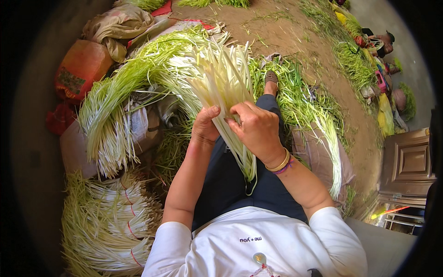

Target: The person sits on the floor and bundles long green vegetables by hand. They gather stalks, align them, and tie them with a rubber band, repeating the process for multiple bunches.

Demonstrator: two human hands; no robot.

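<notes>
My left hand grips a thick bunch of pale allium stalks, its thumb laid along the near side. The bunch stands tilted above my lap, white stem ends pointing away from me. Its greener ends hang down between my thighs, and one strand loops lowest. My right hand, with a bangle at the wrist, is curled against the bunch's right side. Its thumb and forefinger pinch at the stalks, though the exact contact is partly hidden. Just beyond the bunch lies a large heap of loose stalks, curving off to the left.
Bundles tied with red bands are stacked at lower left. An orange sack stands at far left. Green trimmings surround my foot, and loose stalks lie on a cloth at right. Another person sits at far right, above a wooden door.
</notes>
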